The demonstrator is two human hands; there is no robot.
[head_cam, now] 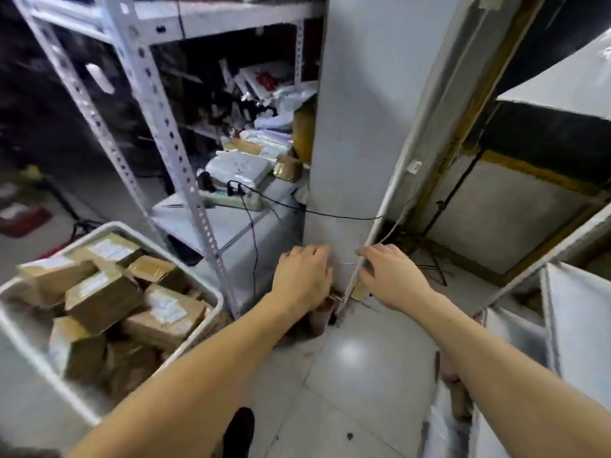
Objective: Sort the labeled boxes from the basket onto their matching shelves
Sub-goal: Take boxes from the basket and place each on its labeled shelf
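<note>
**Both hands out, nothing held, boxes in the basket**

Nearest to us, our two bare forearms reach forward over the pale tiled floor [363, 365]. Our left hand [302, 276] hangs palm-down with loosely curled fingers [319, 251] gripping nothing. Our right hand [388, 276] is spread and relaxed, its fingers likewise around nothing; its fingertips lie near a thin white conduit [380, 226] running up the corner of a white pillar [357, 127], though the blur keeps us from telling whether they touch it.

To our left sits the white basket [205, 294], heaped with brown cardboard boxes [102, 299], most bearing white labels on their upper faces. The print is too smeared to read.

Beyond the basket stands a white perforated-steel shelf unit [158, 104]. On its lower shelf lie a power strip [231, 200], white and grey mailer bags [241, 166] and a small taped parcel [287, 168]. A black cable [330, 216] runs from the strip across the pillar's face.

Farther up, the next shelf holds a jumble of dark and white packets [258, 90]. To the right of the pillar another shelf edge [562, 233] cuts across the view.
</note>
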